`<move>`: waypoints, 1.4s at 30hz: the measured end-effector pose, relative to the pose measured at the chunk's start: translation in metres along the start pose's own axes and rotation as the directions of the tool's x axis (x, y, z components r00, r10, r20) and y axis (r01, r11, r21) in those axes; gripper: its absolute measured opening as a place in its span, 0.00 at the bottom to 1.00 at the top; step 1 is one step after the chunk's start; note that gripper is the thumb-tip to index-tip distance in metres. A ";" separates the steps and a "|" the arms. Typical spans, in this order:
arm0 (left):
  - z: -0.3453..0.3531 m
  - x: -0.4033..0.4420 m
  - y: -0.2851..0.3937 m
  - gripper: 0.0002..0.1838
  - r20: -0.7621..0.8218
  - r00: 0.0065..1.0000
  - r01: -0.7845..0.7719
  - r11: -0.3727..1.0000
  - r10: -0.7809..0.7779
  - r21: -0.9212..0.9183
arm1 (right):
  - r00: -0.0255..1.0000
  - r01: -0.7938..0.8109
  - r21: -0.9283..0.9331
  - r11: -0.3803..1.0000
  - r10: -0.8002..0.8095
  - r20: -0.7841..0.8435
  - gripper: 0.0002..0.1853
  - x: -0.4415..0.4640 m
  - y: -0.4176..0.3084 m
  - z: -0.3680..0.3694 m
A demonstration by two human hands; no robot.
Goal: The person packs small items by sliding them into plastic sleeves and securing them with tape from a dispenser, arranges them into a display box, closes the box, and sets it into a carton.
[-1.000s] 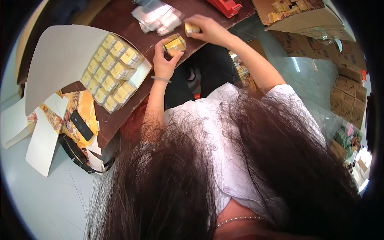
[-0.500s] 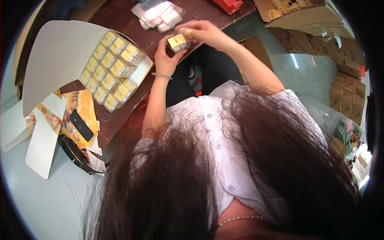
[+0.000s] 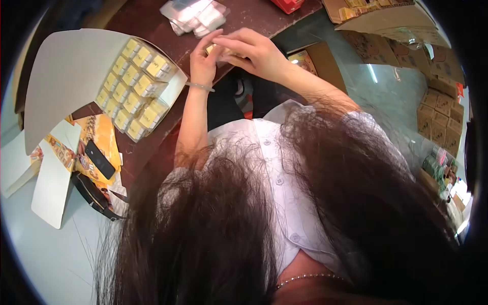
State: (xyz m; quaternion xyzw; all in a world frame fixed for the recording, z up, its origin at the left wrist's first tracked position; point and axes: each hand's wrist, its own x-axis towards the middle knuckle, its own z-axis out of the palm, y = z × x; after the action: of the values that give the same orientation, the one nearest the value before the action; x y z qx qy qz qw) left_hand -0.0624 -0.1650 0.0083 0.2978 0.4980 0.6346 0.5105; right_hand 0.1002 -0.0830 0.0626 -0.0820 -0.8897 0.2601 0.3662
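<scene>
Head view: your left hand (image 3: 202, 62) is holding a box (image 3: 209, 49), apparently steadying it; your half-curled right hand (image 3: 256, 53) is overlapping, grip unclear.

black phone (image 3: 100, 159) — on yellow packaging (image 3: 104, 136) | brown cartons (image 3: 440, 119) — stacked | black item (image 3: 90, 194), possibly bag

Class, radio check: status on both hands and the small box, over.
Left hand around small box. Right hand against left, grip unclear. Hands block most of box. Plastic pieces just beyond.
</scene>
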 end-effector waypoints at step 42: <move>0.117 0.148 -0.028 0.19 0.454 0.850 -0.430 0.850 0.268 0.303 | 0.715 -0.684 0.032 0.729 0.662 0.223 0.14 -0.021 0.210 -0.139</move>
State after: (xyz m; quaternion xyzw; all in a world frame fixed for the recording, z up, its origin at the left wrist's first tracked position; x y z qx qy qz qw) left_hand 0.0061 0.0128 0.0008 0.6030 0.4376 0.5315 0.4028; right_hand 0.2028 0.1443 0.0231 -0.3537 -0.8141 0.4316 0.1608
